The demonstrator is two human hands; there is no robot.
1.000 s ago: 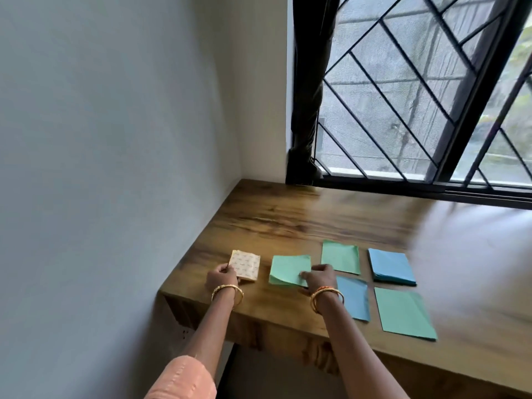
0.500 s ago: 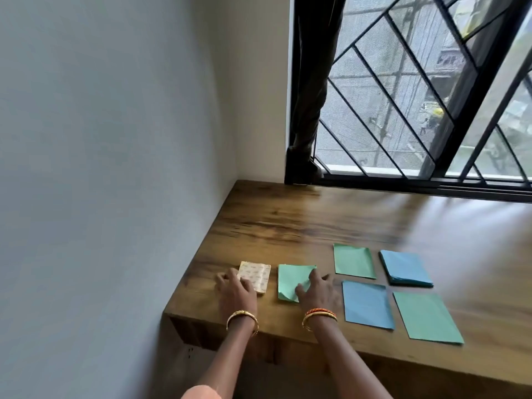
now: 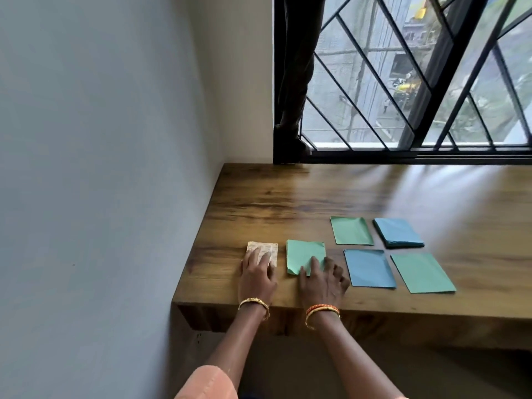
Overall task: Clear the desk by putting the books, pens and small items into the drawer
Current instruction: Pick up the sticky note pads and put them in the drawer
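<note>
Nearest the camera there's a peach sleeve at the bottom edge, then two bare forearms reaching out over the desk, each wrist with a bangle (the right one has orange mixed in with the gold).

The left hand lies flat on the near end of a small beige patterned pad, fingers straight and close together, pressing down on it rather than gripping. That pad sits near the desk's left front corner. Just right of it, the right hand has its fingers spread, with the fingertips on the near edge of a light green sheet; its near left corner looks a bit curled up. I can't tell if the thumb is under the paper or only beside it.

Further right, a blue sheet lies flat just beside the right hand, and a green sheet sits right of that. Behind those two, a second green sheet and a blue stack (clearly several sheets thick) make the far row. All of them are apart from each other, none overlapping.

At the far edge, the desk runs up to a window with a black diagonal grille, and a dark curtain hangs at its left side. A plain wall runs along the left.
</note>
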